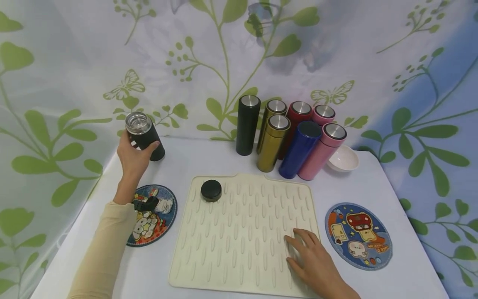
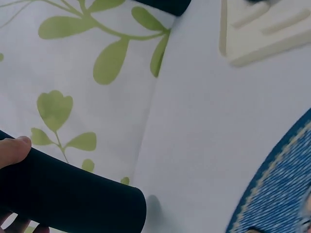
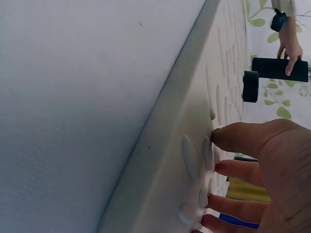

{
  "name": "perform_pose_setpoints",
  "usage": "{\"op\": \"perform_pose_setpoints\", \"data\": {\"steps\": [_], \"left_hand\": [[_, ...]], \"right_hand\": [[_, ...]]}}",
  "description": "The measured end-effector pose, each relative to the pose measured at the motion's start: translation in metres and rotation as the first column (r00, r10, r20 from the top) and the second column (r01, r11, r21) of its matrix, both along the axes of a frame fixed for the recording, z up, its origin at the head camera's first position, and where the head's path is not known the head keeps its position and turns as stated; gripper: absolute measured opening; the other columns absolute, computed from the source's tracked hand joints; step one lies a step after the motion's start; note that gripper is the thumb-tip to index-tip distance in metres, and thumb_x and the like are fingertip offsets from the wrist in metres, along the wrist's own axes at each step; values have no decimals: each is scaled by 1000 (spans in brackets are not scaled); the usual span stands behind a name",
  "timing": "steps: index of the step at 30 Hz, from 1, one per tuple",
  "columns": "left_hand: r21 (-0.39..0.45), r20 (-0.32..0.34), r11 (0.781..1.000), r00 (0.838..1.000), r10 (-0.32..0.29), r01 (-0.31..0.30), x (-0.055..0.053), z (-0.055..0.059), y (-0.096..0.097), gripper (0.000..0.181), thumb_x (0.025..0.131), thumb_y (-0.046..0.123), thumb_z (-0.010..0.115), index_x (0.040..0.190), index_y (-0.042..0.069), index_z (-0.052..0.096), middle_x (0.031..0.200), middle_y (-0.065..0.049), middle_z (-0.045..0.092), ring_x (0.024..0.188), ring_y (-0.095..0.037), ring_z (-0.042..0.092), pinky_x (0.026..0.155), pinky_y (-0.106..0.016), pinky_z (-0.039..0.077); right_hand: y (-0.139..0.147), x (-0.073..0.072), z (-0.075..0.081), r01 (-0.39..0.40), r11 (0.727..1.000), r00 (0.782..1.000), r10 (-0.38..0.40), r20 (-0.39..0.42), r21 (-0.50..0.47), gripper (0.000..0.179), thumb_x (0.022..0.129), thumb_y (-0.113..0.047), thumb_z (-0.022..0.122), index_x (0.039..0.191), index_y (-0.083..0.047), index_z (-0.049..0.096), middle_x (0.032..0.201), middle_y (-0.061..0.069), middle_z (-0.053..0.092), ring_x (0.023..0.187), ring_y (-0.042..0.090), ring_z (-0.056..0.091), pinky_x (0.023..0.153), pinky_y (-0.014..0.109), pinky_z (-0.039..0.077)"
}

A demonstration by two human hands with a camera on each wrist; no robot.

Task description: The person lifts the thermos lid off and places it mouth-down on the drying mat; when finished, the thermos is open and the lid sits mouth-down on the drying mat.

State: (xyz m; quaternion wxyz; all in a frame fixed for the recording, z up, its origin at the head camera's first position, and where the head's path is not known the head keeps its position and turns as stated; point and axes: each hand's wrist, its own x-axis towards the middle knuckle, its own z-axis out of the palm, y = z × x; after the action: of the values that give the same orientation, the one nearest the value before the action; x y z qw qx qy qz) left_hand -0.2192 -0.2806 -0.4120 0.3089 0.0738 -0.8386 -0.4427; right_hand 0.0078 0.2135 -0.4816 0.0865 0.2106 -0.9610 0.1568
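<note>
My left hand [image 1: 133,161] grips a black thermos bottle [image 1: 158,152] at the back left, fingers wrapped round its side. The bottle has no lid on, so its steel mouth shows, and it leans slightly. In the left wrist view, the base of the thermos [image 2: 97,204] is close over the white table. A round black lid [image 1: 211,190] lies on the cream ridged mat [image 1: 242,265], near its upper left corner. My right hand [image 1: 313,261] rests with loosely bent fingers on the mat's lower right part, fingertips touching the ridges [image 3: 192,160] and holding nothing.
Capped bottles stand grouped at the back: a black one [image 1: 248,128], two gold [image 1: 271,151], a red [image 1: 300,113], a blue [image 1: 300,149] and two pink [image 1: 322,155]. Behind them sits a white bowl [image 1: 345,160]. Round patterned coasters flank the mat, left [image 1: 169,214] and right [image 1: 358,232].
</note>
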Motion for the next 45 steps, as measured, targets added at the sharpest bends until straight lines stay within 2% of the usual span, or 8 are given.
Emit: {"op": "perform_pose_setpoints", "data": {"steps": [6,13,17,22,30,39,45], "left_hand": [[5,11,1000,1000,14,-14,-17,1,-10,72,81,16,83,142,4,47,136,-15,56,124,-33,56,98,-49,47],[69,26,997,1000,-18,16,-36,5,-8,73,84,18,80,145,7,42,141,-12,52,129,-30,52,104,-45,44],[86,47,996,999,-20,15,-46,3,-8,72,84,17,80,145,7,42,141,-10,53,130,-28,52,104,-41,44],[105,87,994,996,-16,7,-54,-2,-11,72,85,16,79,145,6,41,143,-11,51,132,-30,50,107,-43,41],[127,149,992,989,-3,-16,-61,-5,-16,78,86,25,78,150,7,36,147,-14,47,133,-33,47,108,-44,39],[121,222,993,975,-21,-6,-56,-4,-22,81,89,32,74,153,5,30,150,-17,42,137,-34,42,110,-47,37],[122,268,992,962,-50,18,-57,-6,-18,89,89,34,72,156,6,20,152,-20,38,138,-35,41,110,-48,36]], "right_hand": [[0,1,-1,-12,1000,1000,12,-19,-1,54,69,-27,90,119,-15,72,129,11,59,118,34,54,89,51,51],[1,2,-2,1,1000,1000,-1,-14,-16,53,70,-26,90,119,-14,73,130,11,59,120,34,53,90,51,51],[2,2,-4,-6,1000,1000,6,-21,-11,52,70,-26,90,118,-13,73,129,12,59,119,35,54,89,50,52],[1,2,-3,-11,1000,999,11,-30,-11,52,70,-27,90,118,-13,73,128,14,59,119,36,54,89,50,52],[3,1,-5,-7,1000,999,7,-48,-7,53,69,-27,90,117,-15,73,128,12,59,119,35,53,85,47,54],[0,2,-4,25,1000,1000,-25,15,8,52,73,-29,88,120,-16,73,132,10,57,123,32,51,89,46,53],[3,3,-6,18,1000,1000,-18,-19,2,52,72,-29,89,120,-17,73,131,10,58,121,31,51,86,45,54]]}}
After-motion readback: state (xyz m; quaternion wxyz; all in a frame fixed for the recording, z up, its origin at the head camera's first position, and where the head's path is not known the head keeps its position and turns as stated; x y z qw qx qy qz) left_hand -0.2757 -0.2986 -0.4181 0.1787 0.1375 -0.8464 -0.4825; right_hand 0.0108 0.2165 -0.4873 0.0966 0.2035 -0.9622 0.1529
